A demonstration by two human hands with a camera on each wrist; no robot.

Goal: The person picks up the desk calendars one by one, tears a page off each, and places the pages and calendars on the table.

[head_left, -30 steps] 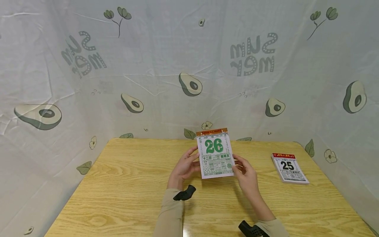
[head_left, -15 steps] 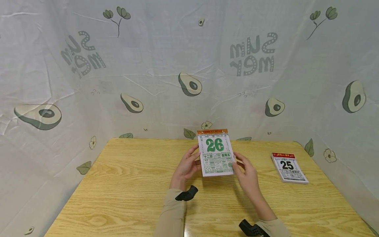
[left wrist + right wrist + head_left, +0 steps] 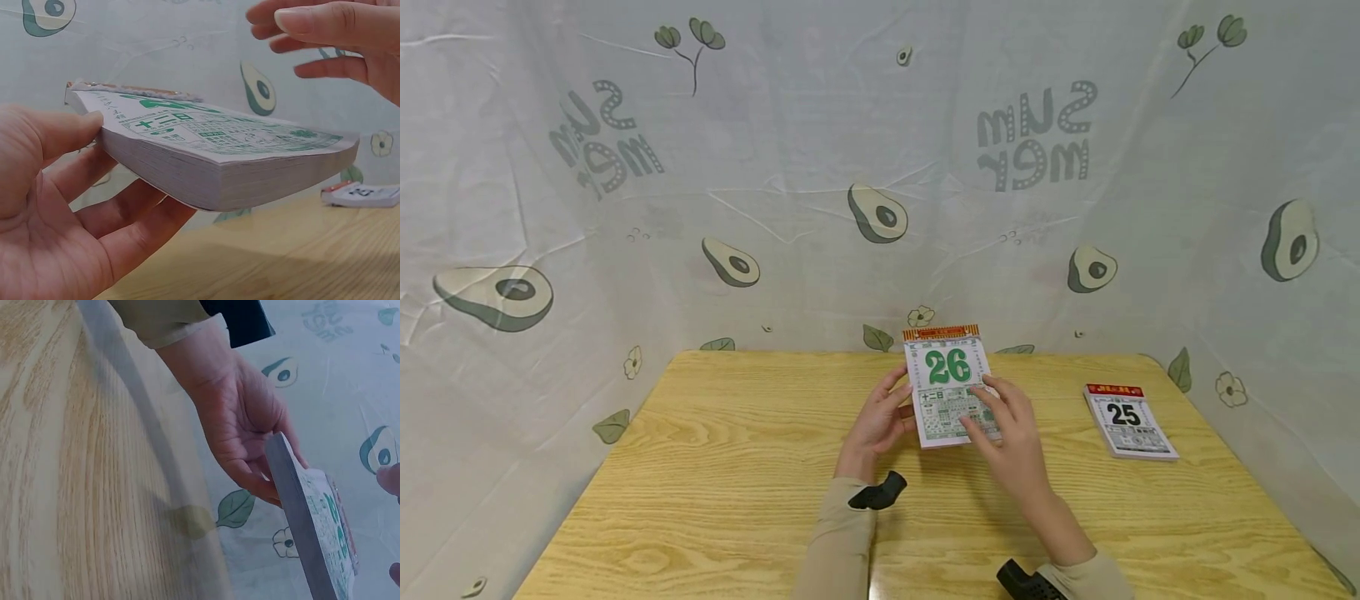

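Note:
A thick tear-off calendar [image 3: 946,400] with a green "26" and a red-and-gold top strip is held up over the table, tilted toward the head camera. My left hand [image 3: 874,425] grips its left side: in the left wrist view the thumb [image 3: 75,130] presses on the top page while the fingers support the block from below. Over the lower right of the page is my right hand [image 3: 1017,446], its fingers spread and empty. The left wrist view shows a gap between that hand [image 3: 350,31] and the paper. Only fingertips [image 3: 390,480] of it enter the right wrist view.
A second tear-off calendar [image 3: 1131,427], with a black "25" and a red strip, lies on the wooden table [image 3: 722,467] at the right. A pale curtain [image 3: 820,275] printed with avocados hangs around the table's back and sides.
My right hand has let go of the calendar's right edge and moved left over its page, fingers spread. The calendar has shifted slightly right, still in my left hand.

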